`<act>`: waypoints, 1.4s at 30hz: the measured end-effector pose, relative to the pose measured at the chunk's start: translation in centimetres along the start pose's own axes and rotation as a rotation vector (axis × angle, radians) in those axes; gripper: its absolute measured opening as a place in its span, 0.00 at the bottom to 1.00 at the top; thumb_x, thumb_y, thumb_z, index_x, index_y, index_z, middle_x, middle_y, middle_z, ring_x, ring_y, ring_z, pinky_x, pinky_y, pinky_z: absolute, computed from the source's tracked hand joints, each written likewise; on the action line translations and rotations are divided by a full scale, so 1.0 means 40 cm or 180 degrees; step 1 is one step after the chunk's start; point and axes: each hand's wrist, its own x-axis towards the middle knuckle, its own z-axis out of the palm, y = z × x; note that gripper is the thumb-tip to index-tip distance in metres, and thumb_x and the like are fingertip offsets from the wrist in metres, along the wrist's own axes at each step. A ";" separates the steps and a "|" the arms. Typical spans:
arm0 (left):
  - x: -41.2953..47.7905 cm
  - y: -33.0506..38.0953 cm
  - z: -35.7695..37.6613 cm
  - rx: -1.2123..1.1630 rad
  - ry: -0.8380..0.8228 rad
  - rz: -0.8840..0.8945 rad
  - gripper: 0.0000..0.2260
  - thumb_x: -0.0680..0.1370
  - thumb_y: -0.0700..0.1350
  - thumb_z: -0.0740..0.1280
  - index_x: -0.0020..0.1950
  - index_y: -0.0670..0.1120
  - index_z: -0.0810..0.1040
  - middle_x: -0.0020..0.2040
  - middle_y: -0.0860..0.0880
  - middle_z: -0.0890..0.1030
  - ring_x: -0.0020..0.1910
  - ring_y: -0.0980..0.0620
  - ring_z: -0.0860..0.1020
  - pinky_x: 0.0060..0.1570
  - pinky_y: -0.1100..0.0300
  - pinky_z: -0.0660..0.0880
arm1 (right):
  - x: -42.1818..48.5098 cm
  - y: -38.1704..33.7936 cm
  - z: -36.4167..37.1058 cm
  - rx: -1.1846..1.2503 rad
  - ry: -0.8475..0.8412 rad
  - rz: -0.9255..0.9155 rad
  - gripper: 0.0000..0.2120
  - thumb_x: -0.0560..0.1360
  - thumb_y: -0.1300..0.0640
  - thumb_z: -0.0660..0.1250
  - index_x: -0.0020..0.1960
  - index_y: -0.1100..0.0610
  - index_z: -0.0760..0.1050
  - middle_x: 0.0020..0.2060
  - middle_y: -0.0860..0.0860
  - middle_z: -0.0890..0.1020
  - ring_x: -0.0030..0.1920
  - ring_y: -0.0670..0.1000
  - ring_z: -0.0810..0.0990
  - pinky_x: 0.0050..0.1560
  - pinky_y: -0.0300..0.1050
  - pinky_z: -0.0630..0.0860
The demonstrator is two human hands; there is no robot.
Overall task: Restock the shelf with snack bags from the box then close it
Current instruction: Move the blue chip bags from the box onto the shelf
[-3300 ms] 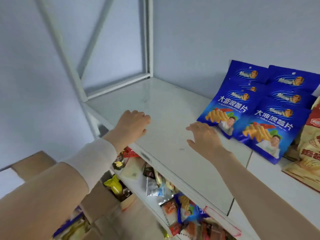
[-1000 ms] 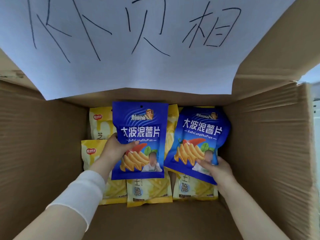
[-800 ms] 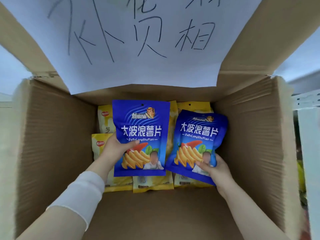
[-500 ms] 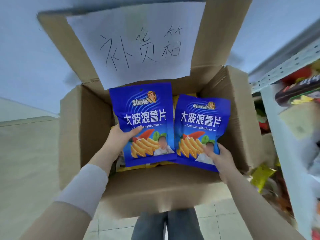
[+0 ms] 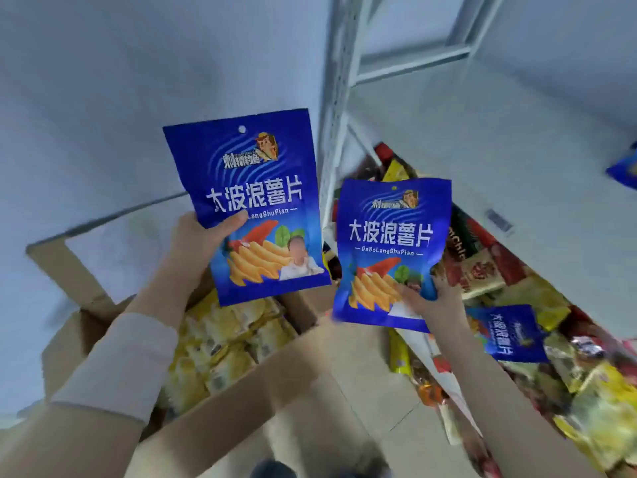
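You grip two upright blue snack bags, one in your left hand (image 5: 193,243) (image 5: 248,201) and one in your right hand (image 5: 434,301) (image 5: 389,250), above the open box (image 5: 275,384). The shelf (image 5: 482,160) lies up and to your right, nearer your right hand.

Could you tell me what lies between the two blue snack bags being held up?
In the head view, only a narrow gap separates the left-hand bag from the right-hand bag; the shelf's white upright post shows through it.

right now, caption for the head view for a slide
Each hand lifts a blue bag clear of the open box toward the shelf.
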 end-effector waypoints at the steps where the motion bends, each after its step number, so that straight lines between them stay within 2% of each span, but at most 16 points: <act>1: -0.005 0.049 0.062 0.0020 -0.0103 0.0156 0.12 0.74 0.43 0.71 0.57 0.46 0.77 0.49 0.50 0.80 0.44 0.58 0.80 0.46 0.65 0.76 | 0.004 -0.017 -0.067 0.0062 0.0072 -0.0089 0.15 0.71 0.57 0.72 0.44 0.69 0.73 0.33 0.57 0.73 0.34 0.50 0.69 0.36 0.42 0.66; 3: -0.020 0.134 0.190 0.0021 -0.0326 0.0351 0.12 0.73 0.45 0.72 0.56 0.48 0.77 0.51 0.50 0.82 0.49 0.51 0.81 0.54 0.54 0.76 | 0.006 -0.047 -0.198 0.0210 0.0217 -0.0173 0.10 0.70 0.58 0.73 0.39 0.62 0.74 0.29 0.49 0.76 0.30 0.46 0.71 0.31 0.32 0.68; 5: -0.034 0.207 0.330 -0.0105 -0.0585 0.0462 0.11 0.73 0.47 0.72 0.54 0.50 0.77 0.51 0.50 0.82 0.51 0.48 0.81 0.55 0.49 0.76 | 0.011 -0.076 -0.330 0.0289 0.0405 -0.0373 0.10 0.70 0.59 0.72 0.35 0.55 0.72 0.24 0.42 0.74 0.25 0.40 0.71 0.26 0.27 0.65; 8: -0.060 0.297 0.539 -0.0264 -0.1000 0.0693 0.10 0.73 0.47 0.72 0.54 0.52 0.79 0.53 0.50 0.83 0.53 0.47 0.81 0.54 0.50 0.76 | 0.031 -0.074 -0.520 0.0529 0.0783 -0.0459 0.06 0.69 0.59 0.73 0.38 0.55 0.75 0.29 0.45 0.78 0.27 0.37 0.74 0.28 0.29 0.69; 10: -0.074 0.341 0.670 -0.0234 -0.1254 0.0830 0.11 0.70 0.48 0.74 0.51 0.52 0.80 0.50 0.51 0.84 0.51 0.48 0.82 0.53 0.50 0.77 | 0.040 -0.061 -0.637 0.0642 0.1046 -0.0443 0.06 0.69 0.56 0.73 0.42 0.55 0.77 0.34 0.48 0.80 0.32 0.43 0.77 0.34 0.35 0.72; 12: -0.083 0.369 0.793 -0.0139 -0.1500 0.0868 0.11 0.67 0.51 0.75 0.48 0.53 0.80 0.44 0.54 0.85 0.47 0.51 0.83 0.49 0.52 0.78 | 0.056 -0.043 -0.737 0.0692 0.1328 -0.0433 0.05 0.69 0.56 0.73 0.41 0.53 0.77 0.34 0.48 0.81 0.34 0.46 0.77 0.36 0.37 0.72; 15: -0.083 0.397 0.981 -0.0082 -0.1814 0.0931 0.05 0.71 0.46 0.72 0.46 0.53 0.80 0.40 0.58 0.85 0.43 0.55 0.83 0.47 0.57 0.77 | 0.100 -0.018 -0.857 0.0798 0.1753 -0.0385 0.06 0.69 0.57 0.73 0.38 0.53 0.76 0.31 0.46 0.78 0.33 0.47 0.74 0.34 0.36 0.70; 18: -0.073 0.406 1.169 -0.0020 -0.2202 0.0950 0.08 0.72 0.42 0.72 0.48 0.52 0.80 0.45 0.55 0.84 0.46 0.53 0.82 0.50 0.56 0.76 | 0.155 0.012 -0.953 0.0899 0.2091 -0.0302 0.05 0.70 0.57 0.72 0.42 0.53 0.76 0.35 0.48 0.80 0.33 0.43 0.77 0.34 0.32 0.72; 22: -0.039 0.396 1.398 0.0131 -0.2692 0.0839 0.10 0.71 0.43 0.73 0.50 0.50 0.79 0.44 0.54 0.84 0.45 0.53 0.82 0.46 0.59 0.77 | 0.228 0.036 -1.050 0.0900 0.2506 -0.0153 0.07 0.71 0.57 0.72 0.48 0.55 0.76 0.39 0.48 0.81 0.38 0.44 0.78 0.32 0.26 0.73; 25: -0.007 0.380 1.540 0.0415 -0.2972 0.0823 0.10 0.70 0.45 0.75 0.49 0.50 0.79 0.48 0.49 0.84 0.49 0.48 0.82 0.53 0.51 0.78 | 0.270 0.064 -1.097 0.0776 0.2676 0.0116 0.08 0.71 0.55 0.72 0.47 0.56 0.76 0.38 0.51 0.81 0.37 0.48 0.77 0.36 0.36 0.74; 27: 0.013 0.368 1.615 0.0604 -0.3034 0.0843 0.09 0.70 0.47 0.75 0.48 0.51 0.78 0.48 0.49 0.84 0.49 0.48 0.82 0.55 0.48 0.77 | 0.293 0.082 -1.118 0.0738 0.2822 0.0301 0.10 0.72 0.53 0.70 0.45 0.59 0.75 0.38 0.55 0.80 0.37 0.51 0.76 0.38 0.43 0.71; 30: 0.022 0.348 1.696 0.0849 -0.3105 0.0918 0.08 0.70 0.48 0.75 0.47 0.50 0.78 0.48 0.49 0.84 0.49 0.48 0.81 0.55 0.48 0.77 | 0.315 0.098 -1.135 0.0606 0.3036 0.0537 0.12 0.72 0.52 0.71 0.44 0.61 0.75 0.37 0.56 0.78 0.37 0.53 0.74 0.37 0.45 0.69; 34: 0.005 0.326 1.743 0.1061 -0.2823 0.1137 0.21 0.70 0.49 0.75 0.58 0.42 0.74 0.55 0.46 0.81 0.51 0.50 0.79 0.48 0.56 0.74 | 0.329 0.104 -1.137 0.0202 0.3222 0.0726 0.15 0.70 0.51 0.72 0.47 0.60 0.73 0.38 0.53 0.78 0.37 0.50 0.75 0.33 0.41 0.69; 38: -0.011 0.319 1.749 0.1085 -0.2630 0.1243 0.26 0.71 0.50 0.74 0.63 0.41 0.68 0.60 0.46 0.78 0.49 0.55 0.75 0.40 0.65 0.70 | 0.340 0.110 -1.130 -0.0012 0.3397 0.0831 0.26 0.66 0.50 0.75 0.58 0.59 0.71 0.50 0.52 0.78 0.50 0.53 0.77 0.43 0.45 0.72; 40: -0.014 0.318 1.745 0.1056 -0.2605 0.1218 0.27 0.71 0.50 0.73 0.64 0.41 0.66 0.62 0.46 0.77 0.49 0.55 0.74 0.39 0.66 0.70 | 0.336 0.100 -1.121 -0.0012 0.3493 0.0761 0.31 0.67 0.52 0.75 0.65 0.59 0.66 0.56 0.49 0.74 0.56 0.50 0.73 0.48 0.45 0.71; 42: -0.017 0.322 1.734 0.0996 -0.2563 0.1202 0.28 0.72 0.50 0.73 0.66 0.42 0.65 0.62 0.46 0.76 0.49 0.56 0.74 0.38 0.68 0.69 | 0.327 0.088 -1.113 -0.0260 0.3575 0.0716 0.35 0.67 0.52 0.75 0.68 0.58 0.62 0.60 0.51 0.71 0.63 0.52 0.69 0.57 0.49 0.71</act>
